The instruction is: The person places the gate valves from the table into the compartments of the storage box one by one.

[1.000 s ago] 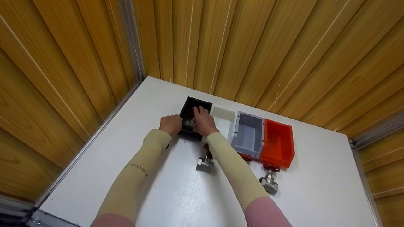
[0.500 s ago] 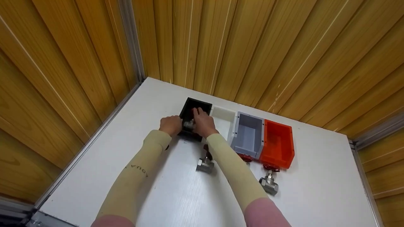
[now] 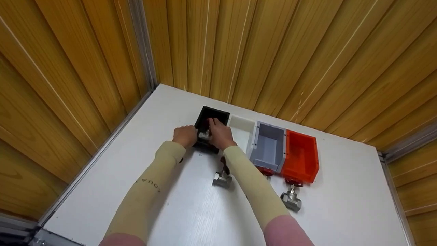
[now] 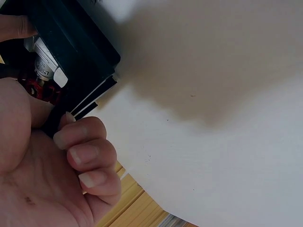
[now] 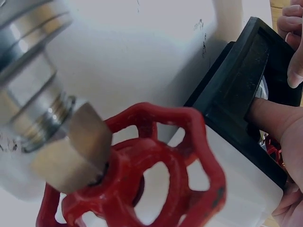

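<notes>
Against the left wall of a black bin (image 3: 206,147), my left hand (image 3: 184,135) grips the edge with curled fingers, seen closely in the left wrist view as fingers (image 4: 87,153) at the bin's corner. My right hand (image 3: 221,134) reaches inside the same bin and holds a metal valve (image 3: 204,136) with a red handwheel. The thumb (image 5: 274,116) lies over the bin's front opening in the right wrist view. Part of the valve is hidden by the right hand and the bin wall.
White (image 3: 240,131), grey (image 3: 269,145) and red (image 3: 302,155) bins adjoin in a row right of the black one. In front lie valves (image 3: 222,179) (image 3: 291,199), plus a red handwheel (image 3: 265,171) partly behind the right sleeve. Wood-patterned walls (image 3: 259,51) border the white table (image 3: 191,205).
The right hand and the valve have shifted very slightly inside the black bin, the valve body a little lower. My left hand stays on the bin's edge.
</notes>
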### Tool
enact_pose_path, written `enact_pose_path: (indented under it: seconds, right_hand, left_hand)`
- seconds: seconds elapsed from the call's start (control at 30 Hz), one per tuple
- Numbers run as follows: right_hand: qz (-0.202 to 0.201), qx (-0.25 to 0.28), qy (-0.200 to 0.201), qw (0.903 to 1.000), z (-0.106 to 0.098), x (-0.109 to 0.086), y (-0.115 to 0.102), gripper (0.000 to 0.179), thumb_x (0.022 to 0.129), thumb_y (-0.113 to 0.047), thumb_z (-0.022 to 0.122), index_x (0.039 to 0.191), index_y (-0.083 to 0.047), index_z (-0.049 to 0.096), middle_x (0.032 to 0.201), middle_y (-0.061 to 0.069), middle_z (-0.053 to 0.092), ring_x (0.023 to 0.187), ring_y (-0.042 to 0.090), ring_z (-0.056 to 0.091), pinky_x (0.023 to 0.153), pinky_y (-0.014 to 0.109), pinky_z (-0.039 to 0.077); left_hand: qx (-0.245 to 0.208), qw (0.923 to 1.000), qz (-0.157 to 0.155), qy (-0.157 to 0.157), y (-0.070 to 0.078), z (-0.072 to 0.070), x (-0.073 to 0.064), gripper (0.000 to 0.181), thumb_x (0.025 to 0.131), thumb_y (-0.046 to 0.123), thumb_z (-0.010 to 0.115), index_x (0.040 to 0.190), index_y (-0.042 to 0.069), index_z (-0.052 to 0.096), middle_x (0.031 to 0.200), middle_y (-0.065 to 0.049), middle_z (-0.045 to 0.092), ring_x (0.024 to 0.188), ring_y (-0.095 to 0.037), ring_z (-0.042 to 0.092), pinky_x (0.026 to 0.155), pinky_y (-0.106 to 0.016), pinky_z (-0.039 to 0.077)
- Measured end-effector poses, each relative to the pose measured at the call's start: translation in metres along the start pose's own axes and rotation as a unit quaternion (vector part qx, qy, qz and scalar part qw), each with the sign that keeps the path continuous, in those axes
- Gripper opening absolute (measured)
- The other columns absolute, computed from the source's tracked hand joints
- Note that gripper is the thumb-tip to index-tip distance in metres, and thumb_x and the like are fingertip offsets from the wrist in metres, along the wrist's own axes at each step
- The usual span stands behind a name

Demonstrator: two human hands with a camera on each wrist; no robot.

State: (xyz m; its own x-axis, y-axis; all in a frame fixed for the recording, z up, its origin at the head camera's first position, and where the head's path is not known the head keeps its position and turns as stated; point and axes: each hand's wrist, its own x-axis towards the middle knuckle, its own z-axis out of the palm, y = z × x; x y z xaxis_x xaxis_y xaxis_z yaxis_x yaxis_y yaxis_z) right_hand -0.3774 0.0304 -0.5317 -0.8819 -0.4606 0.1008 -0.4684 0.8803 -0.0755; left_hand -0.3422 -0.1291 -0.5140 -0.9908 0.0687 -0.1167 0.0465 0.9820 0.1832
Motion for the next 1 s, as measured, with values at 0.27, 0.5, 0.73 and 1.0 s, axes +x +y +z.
enact_pose_path:
  seconds: [0.27, 0.5, 0.73, 1.0]
  right_hand:
    - [-0.004, -0.019, 0.008, 0.9998, 0.0037, -0.0014, -0.0001, 0.078, 0.082, -0.022, 0.075, 0.147, -0.007, 0.037, 0.145, 0.018, 0.048, 0.122, 0.027, 0.058, 0.084, 0.043, 0.054]
    - [-0.003, -0.022, 0.01, 0.9997, 0.0049, -0.0017, -0.0002, 0.076, 0.082, -0.023, 0.074, 0.146, -0.006, 0.038, 0.143, 0.017, 0.05, 0.112, 0.027, 0.063, 0.08, 0.045, 0.055]
    - [-0.001, -0.017, 0.012, 0.9998, 0.0047, -0.0019, 0.0003, 0.073, 0.083, -0.023, 0.072, 0.146, -0.007, 0.039, 0.14, 0.016, 0.053, 0.107, 0.026, 0.065, 0.08, 0.045, 0.055]
    - [0.003, -0.019, 0.011, 0.9998, 0.0043, 0.0012, -0.0006, 0.073, 0.082, -0.023, 0.073, 0.145, -0.006, 0.04, 0.138, 0.016, 0.054, 0.108, 0.027, 0.065, 0.083, 0.044, 0.054]
  left_hand:
    - [0.018, 0.9998, 0.004, -0.011, 0.0005, 0.0007, -0.0021, 0.043, 0.106, 0.028, 0.034, 0.11, -0.001, 0.065, 0.1, -0.017, 0.071, 0.092, -0.032, 0.069, 0.076, -0.046, 0.056]
    - [0.012, 0.9999, 0.003, -0.001, 0.0006, 0.0022, -0.0013, 0.043, 0.105, 0.029, 0.035, 0.108, -0.001, 0.066, 0.1, -0.017, 0.071, 0.092, -0.033, 0.069, 0.075, -0.047, 0.056]
    - [0.01, 0.9999, 0.004, -0.004, 0.0007, 0.003, -0.0007, 0.044, 0.106, 0.029, 0.033, 0.11, -0.002, 0.065, 0.101, -0.018, 0.07, 0.094, -0.033, 0.069, 0.076, -0.047, 0.056]
    - [0.009, 0.9999, 0.005, 0.008, 0.0002, -0.0001, -0.0025, 0.044, 0.106, 0.028, 0.034, 0.103, -0.002, 0.065, 0.096, -0.018, 0.071, 0.089, -0.033, 0.07, 0.074, -0.046, 0.056]
